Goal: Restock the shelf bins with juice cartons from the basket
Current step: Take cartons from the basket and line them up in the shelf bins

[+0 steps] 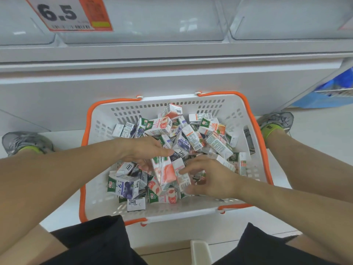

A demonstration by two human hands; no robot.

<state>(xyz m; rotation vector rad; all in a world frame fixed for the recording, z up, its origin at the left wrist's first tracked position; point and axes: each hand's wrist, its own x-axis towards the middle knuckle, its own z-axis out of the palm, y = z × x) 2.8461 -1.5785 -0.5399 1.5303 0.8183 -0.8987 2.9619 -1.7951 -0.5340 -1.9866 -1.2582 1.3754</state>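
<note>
I see the basket (254,131), white with orange handles, on the floor between the person's feet, just near of the shelf base. It is filled with a loose heap of cartons (193,138), lying at all angles; some carry blueberry print, some peach, some orange.

Left hand (147,152): it reaches in from the left, over the middle of the heap. Its fingers are curled round the top of a peach carton (165,172), which stands tilted above the heap, and the thumb lies along the far edge of that carton. I record this as a grip.

Right hand (206,178): it comes in from the right, low over the near-right part of the heap. Its fingers are bent, and the fingertips touch a second carton (181,174) that lies against the right side of the peach carton. I cannot tell whether it pinches that one or only touches it.

A blueberry carton (125,186) lies on its side at the near-left of the heap, apart from both hands.

The bins (145,22) are on the shelf at the far edge of the view, clear-walled, and I see no carton in them. A price tag (66,14) reading 6.5 hangs at the far left in front of them.

Grey shoes sit left (24,142) and right (277,121) of the basket. A blue bag (324,92) is at the far right.
</note>
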